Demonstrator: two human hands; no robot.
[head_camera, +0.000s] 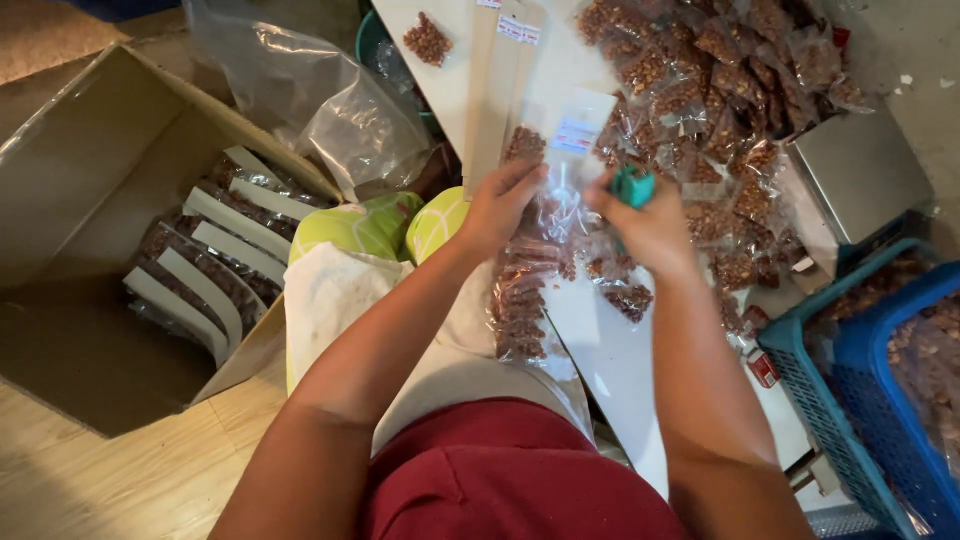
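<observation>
Head view: the left hand pinches the top of a clear strip of nut packets, which hangs over the white table. The right hand closes on a teal tool — its shape mostly hidden. One cardboard box holds about five carded packs; two blue baskets are cut off at the right edge — the loose packets beyond are too many to count.

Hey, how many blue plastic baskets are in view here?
2, both at the lower right: a teal-blue basket nearer the right hand, and a darker blue basket nested against its right side. Both run off frame, so others may be hidden.
</observation>
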